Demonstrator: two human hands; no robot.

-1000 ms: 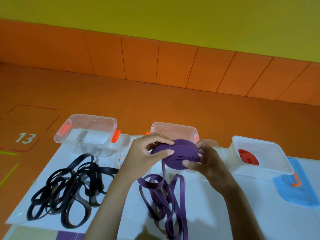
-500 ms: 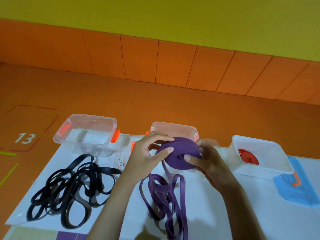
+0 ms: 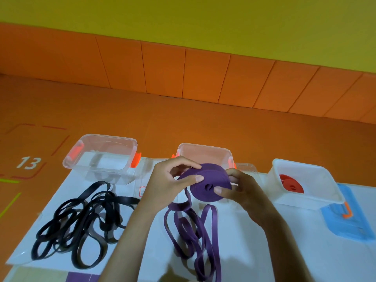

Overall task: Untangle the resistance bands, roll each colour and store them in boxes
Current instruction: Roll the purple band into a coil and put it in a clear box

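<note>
Over the counter (image 3: 240, 251), before the middle box (image 3: 203, 146), a purple roll (image 3: 209, 180) is held.
Tangled black bands (image 3: 122, 199) lie left of that box; a purple tail (image 3: 180, 206) hangs off the roll, which left hand (image 3: 166, 186) and right hand (image 3: 244, 192) both grip with curled fingers.

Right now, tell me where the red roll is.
In the head view, the red roll lies inside the white box at the right, beside the blue lid.

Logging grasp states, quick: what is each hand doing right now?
Left hand: holds the purple roll, thumb pressed on its face.
Right hand: holds the same purple roll from the other side.
</note>
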